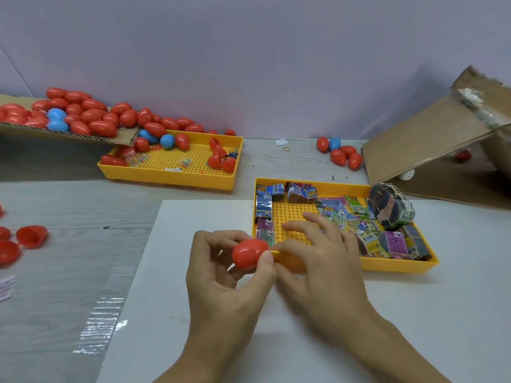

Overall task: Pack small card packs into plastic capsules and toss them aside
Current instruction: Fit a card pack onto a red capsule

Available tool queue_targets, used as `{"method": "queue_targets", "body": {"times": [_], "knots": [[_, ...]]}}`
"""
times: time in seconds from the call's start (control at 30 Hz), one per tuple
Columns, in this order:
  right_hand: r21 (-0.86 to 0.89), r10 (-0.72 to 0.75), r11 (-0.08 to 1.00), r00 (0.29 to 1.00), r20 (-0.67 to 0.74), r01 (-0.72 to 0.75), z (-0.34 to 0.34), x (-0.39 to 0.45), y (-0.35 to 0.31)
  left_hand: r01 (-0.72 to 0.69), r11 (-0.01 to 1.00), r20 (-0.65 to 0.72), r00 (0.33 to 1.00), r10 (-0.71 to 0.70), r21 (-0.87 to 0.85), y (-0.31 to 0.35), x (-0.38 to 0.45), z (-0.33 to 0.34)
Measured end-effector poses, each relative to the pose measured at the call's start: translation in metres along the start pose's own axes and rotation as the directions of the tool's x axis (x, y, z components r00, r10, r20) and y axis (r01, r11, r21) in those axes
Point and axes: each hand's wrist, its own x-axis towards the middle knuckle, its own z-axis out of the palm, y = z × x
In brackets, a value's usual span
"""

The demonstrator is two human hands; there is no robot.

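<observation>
My left hand (221, 294) grips a closed red capsule (249, 254) between thumb and curled fingers, just above the white sheet (179, 272). My right hand (326, 272) touches the capsule's right end with a fingertip while its other fingers spread loosely over the near yellow tray (401, 265). That tray holds several small colourful card packs (356, 217) and banded bundles of packs (392, 208). Whatever is inside the capsule is hidden.
A second yellow tray (171, 178) at the back holds capsules and small bits. Many red and a few blue capsules (83, 114) spill from a cardboard flap at back left. More capsules (343, 153) lie beside a cardboard box (428, 139). Open red halves (30, 236) lie at the left edge.
</observation>
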Motion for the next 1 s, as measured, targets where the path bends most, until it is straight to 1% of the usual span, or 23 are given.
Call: {"method": "queue_targets", "body": {"times": [0.1, 0.2, 0.23, 0.3, 0.37, 0.5, 0.57, 0.67, 0.7, 0.77, 0.83, 0.9, 1.0], "knots": [[0.084, 0.008, 0.996, 1.0, 0.009, -0.009, -0.002, 0.002, 0.002, 0.046, 0.998, 0.013, 0.999, -0.046, -0.039, 0.001, 0.001, 0.0], [0.136, 0.021, 0.99, 1.0, 0.014, -0.023, -0.006, 0.004, 0.001, 0.041, 0.999, 0.038, 0.998, -0.04, -0.029, 0.001, 0.002, 0.001], [0.174, 0.037, 0.984, 0.999, 0.012, -0.038, -0.007, 0.004, 0.0, 0.035, 0.999, 0.045, 0.998, -0.034, -0.017, 0.001, 0.002, 0.001], [0.309, 0.074, 0.948, 0.997, 0.007, -0.073, -0.011, 0.004, 0.0, 0.03, 0.999, 0.053, 0.998, -0.03, -0.009, 0.001, 0.001, 0.001], [0.458, 0.105, 0.884, 0.994, 0.011, -0.098, -0.017, 0.004, 0.0, 0.03, 0.999, 0.051, 0.998, -0.029, -0.011, 0.001, 0.001, 0.001], [0.65, 0.193, 0.751, 0.98, -0.048, -0.116, -0.03, -0.002, 0.001, 0.011, 1.0, 0.067, 0.998, -0.012, 0.019, -0.001, 0.001, -0.002], [0.764, 0.235, 0.636, 0.971, -0.055, -0.11, -0.036, -0.007, 0.001, 0.002, 1.0, 0.099, 0.995, -0.005, 0.028, -0.002, 0.0, -0.002], [0.889, 0.285, 0.421, 0.957, 0.059, -0.18, -0.041, -0.013, -0.001, 0.025, 0.998, 0.186, 0.982, -0.035, 0.056, -0.001, 0.0, -0.003], [0.904, 0.288, 0.377, 0.953, 0.094, -0.203, -0.041, -0.014, -0.001, 0.037, 0.997, 0.217, 0.975, -0.049, 0.063, 0.0, 0.0, -0.004], [0.908, 0.284, 0.346, 0.949, 0.14, -0.238, -0.042, -0.015, -0.003, 0.032, 0.996, 0.281, 0.958, -0.053, 0.078, 0.003, 0.0, -0.003], [0.913, 0.283, 0.314, 0.944, 0.17, -0.259, -0.042, -0.015, -0.005, -0.003, 0.994, 0.325, 0.945, -0.034, 0.112, 0.007, 0.0, -0.001], [0.917, 0.278, 0.301, 0.944, 0.178, -0.262, -0.043, -0.016, -0.007, -0.017, 0.991, 0.329, 0.944, -0.029, 0.135, 0.009, 0.0, 0.001], [0.909, 0.285, 0.321, 0.943, 0.173, -0.264, -0.042, -0.016, -0.005, -0.008, 0.988, 0.303, 0.952, -0.039, 0.152, 0.007, 0.0, 0.002]]}}
